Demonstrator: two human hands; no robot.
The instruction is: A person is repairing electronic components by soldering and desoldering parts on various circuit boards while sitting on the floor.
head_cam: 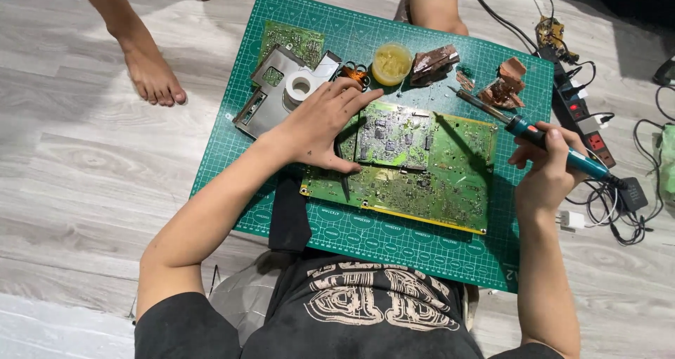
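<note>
pressing left hand [320,123] flat on green circuit board [422,169]; right hand [548,169] grip clasps teal soldering iron [545,142].

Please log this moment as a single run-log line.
left hand: flat on green circuit board | right hand: holds soldering iron, tip off the board | surface: green cutting mat

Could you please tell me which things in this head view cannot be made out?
- Circuit board: left corner hidden under the left hand.
- Soldering iron: handle middle covered by the right hand's grip.
- Board parts: too small.
- Bare foot: its leg cut off by top edge.
</note>
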